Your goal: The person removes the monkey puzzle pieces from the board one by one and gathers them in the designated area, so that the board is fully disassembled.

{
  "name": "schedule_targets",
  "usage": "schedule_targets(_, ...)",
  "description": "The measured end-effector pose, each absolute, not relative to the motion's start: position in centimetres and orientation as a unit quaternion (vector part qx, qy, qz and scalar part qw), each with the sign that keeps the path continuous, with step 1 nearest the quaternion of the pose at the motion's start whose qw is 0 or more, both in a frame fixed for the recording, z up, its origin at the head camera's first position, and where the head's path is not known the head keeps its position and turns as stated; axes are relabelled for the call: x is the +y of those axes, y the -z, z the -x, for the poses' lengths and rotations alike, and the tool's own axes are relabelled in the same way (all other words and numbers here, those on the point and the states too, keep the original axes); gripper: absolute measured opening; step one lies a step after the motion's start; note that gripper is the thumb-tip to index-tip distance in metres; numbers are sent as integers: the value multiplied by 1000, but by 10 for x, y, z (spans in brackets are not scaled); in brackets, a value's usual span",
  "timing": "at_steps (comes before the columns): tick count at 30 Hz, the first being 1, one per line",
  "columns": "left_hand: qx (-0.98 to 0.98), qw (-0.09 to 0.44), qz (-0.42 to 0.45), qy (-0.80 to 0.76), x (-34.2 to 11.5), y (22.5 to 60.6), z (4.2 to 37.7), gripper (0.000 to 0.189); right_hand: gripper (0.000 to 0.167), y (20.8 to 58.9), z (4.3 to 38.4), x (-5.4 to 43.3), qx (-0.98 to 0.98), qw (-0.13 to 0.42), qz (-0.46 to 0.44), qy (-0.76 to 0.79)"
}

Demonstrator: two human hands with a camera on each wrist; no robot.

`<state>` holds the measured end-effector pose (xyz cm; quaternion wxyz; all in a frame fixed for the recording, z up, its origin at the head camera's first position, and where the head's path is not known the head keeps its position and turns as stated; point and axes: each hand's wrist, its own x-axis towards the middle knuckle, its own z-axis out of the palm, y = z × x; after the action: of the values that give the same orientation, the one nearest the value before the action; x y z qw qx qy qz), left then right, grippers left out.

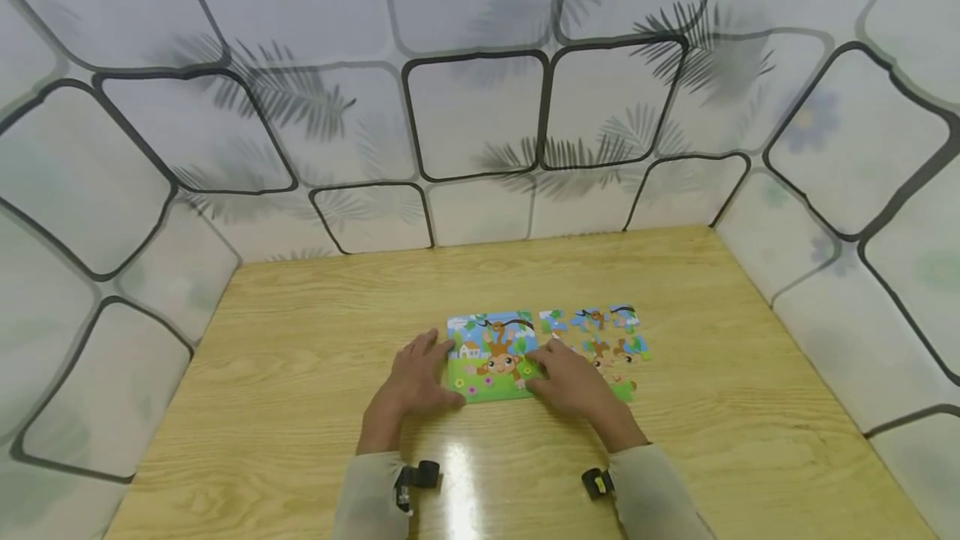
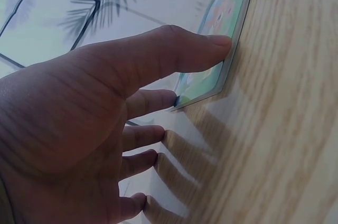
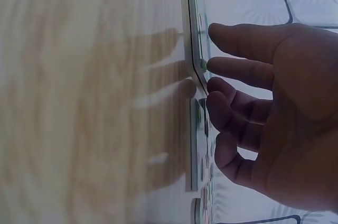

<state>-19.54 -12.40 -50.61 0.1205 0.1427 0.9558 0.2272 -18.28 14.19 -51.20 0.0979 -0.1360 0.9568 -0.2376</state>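
Note:
A square puzzle board (image 1: 487,373) with a monkey picture lies flat on the table between both hands. Beside its left edge is my left hand (image 1: 417,377), its thumb (image 2: 211,49) resting on the near edge of the board and its index fingertip by the corner. The other left fingers spread down toward the tabletop. My right hand (image 1: 566,377) reaches over the board's right side, thumb and index fingertips touching or just above its surface. Loose puzzle pieces (image 1: 588,319) lie right of the board; the right hand hides some of them.
The wood-grain table (image 1: 300,340) stretches out on all sides of the board. A patterned cloth wall (image 1: 480,215) rises behind the table and at both sides. Each sleeve carries a black wrist device (image 1: 596,483).

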Motion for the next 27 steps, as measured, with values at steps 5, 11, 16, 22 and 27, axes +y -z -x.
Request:
schedule_targets(5, 956, 124, -136, -229, -124, 507, 195, 92, 38, 510, 183, 140, 959, 101, 135, 229)
schedule_targets(11, 956, 127, -136, -228, -125, 507, 196, 93, 36, 510, 185, 141, 958, 102, 136, 232)
schedule_targets(16, 956, 124, -136, -228, -125, 507, 197, 92, 35, 509, 188, 140, 953, 98, 140, 250)
schedule_targets(22, 959, 120, -137, -219, -125, 507, 198, 92, 23, 507, 189, 138, 944, 81, 147, 285)
schedule_targets(27, 957, 125, -136, -222, -124, 507, 196, 92, 16, 507, 187, 138, 935, 88, 134, 315)
